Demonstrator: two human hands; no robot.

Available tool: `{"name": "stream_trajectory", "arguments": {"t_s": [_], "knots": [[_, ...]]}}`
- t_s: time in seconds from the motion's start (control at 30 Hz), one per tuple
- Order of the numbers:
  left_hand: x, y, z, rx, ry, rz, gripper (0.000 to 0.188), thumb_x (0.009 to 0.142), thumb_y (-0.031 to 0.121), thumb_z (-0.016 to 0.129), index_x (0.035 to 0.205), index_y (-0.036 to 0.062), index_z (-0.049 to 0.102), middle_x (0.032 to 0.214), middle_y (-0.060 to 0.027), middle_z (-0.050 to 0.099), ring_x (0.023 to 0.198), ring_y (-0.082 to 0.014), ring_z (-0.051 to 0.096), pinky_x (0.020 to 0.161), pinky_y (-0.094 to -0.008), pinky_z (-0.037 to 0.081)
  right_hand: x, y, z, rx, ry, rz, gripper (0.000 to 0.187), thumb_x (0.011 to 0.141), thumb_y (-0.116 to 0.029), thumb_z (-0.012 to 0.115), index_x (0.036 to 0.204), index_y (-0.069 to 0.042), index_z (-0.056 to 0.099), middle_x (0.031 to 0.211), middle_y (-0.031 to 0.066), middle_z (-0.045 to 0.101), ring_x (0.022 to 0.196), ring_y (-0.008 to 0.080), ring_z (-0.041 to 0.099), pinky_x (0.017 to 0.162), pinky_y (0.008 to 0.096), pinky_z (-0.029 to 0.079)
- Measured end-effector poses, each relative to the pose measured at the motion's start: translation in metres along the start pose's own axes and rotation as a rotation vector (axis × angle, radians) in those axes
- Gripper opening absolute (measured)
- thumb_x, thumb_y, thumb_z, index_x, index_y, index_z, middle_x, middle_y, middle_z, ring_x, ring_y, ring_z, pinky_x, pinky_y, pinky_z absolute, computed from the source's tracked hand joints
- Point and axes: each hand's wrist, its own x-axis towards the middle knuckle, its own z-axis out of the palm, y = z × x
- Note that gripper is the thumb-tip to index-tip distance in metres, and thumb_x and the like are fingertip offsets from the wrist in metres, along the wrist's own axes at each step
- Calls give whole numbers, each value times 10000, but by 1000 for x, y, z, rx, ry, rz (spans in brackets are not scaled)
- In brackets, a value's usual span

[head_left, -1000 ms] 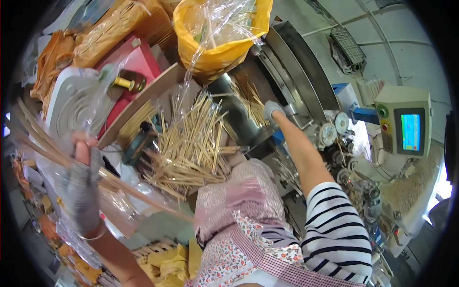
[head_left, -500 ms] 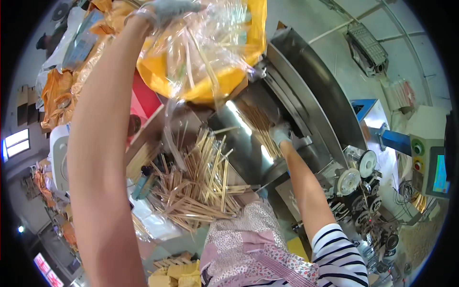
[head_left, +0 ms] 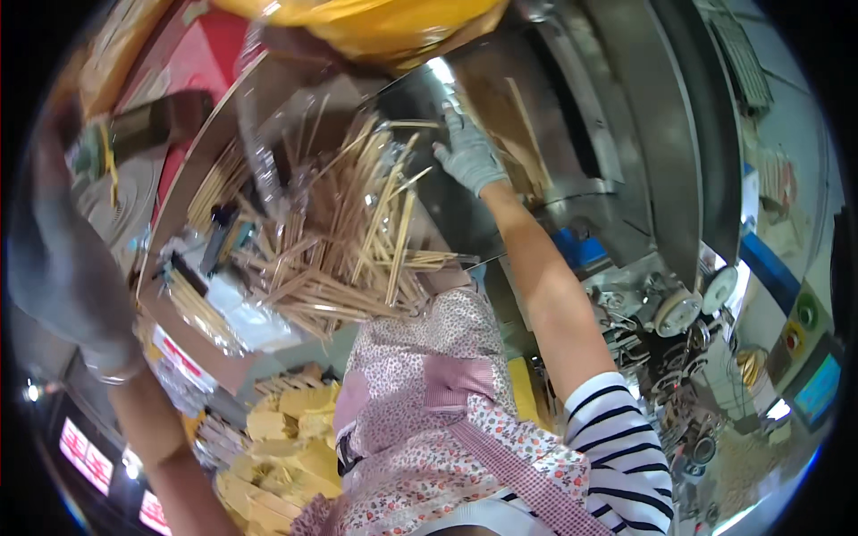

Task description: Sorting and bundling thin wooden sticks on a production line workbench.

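Note:
My right hand (head_left: 469,156), in a pale grey glove, reaches over a shiny metal hopper (head_left: 424,192) with its fingers spread and nothing in them. Beside it, thin wooden sticks (head_left: 532,134) lie along the hopper's far side. At the far left my left hand (head_left: 71,259), also gloved, is raised and smeared by motion, so its fingers cannot be read. Between the hands is a loose heap of wooden chopsticks (head_left: 357,232), some in clear plastic sleeves. It fills a cardboard box (head_left: 156,308). A yellow bag (head_left: 393,31) hangs at the top edge, touched by neither hand.
A curved metal machine wall (head_left: 661,116) rises to the right of the hopper. Wheels and rollers (head_left: 675,313) sit by my right elbow, with a control panel (head_left: 809,348) at the far right. Yellow paper-like pieces (head_left: 286,438) lie below the box. A red surface (head_left: 201,62) is at upper left.
My left hand has come away from the plastic at the yellow bag and swung down to the far left. My right hand has lifted off the sticks, fingers spreading. The view has tilted downward.

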Motion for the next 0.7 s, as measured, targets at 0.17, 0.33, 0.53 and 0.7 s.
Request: {"name": "stream_trajectory", "arguments": {"t_s": [0.17, 0.33, 0.53, 0.7], "knots": [[-186, -70, -10, -354, -115, -654, 128, 891, 102, 564, 960, 11, 623, 890, -35, 626, 792, -88, 545, 734, -229, 445, 5, -42, 9, 102, -25, -93, 266, 812, -183, 551, 1052, -66, 548, 985, 171, 554, 919, 353, 543, 810, 430, 441], [-285, -46, -16, -387, -211, -856, 160, 882, 146, 576, 959, 10, 612, 850, -22, 611, 777, -91, 531, 727, -236, 441, -8, -74, -28, 111, 249, -311, 111, 807, -113, 565, 886, -36, 564, 867, 167, 548, 821, 353, 540, 720, 430, 440], [-309, -47, 6, -332, -406, -672, 164, 850, 148, 581, 935, 10, 607, 804, -115, 597, 727, -181, 578, 659, -280, 454, 14, -97, -129, -170, 563, -298, 52, 850, -77, 531, 851, -32, 556, 720, 127, 591, 657, 287, 563, 615, 345, 448], [-312, -62, 13, -358, -283, -708, 295, 773, 161, 644, 1020, 16, 573, 935, -155, 589, 860, -282, 581, 765, -348, 454, -47, -190, -187, 308, 145, -210, 99, 877, -130, 547, 867, -33, 561, 647, -11, 506, 597, 57, 461, 530, 231, 383]]}}
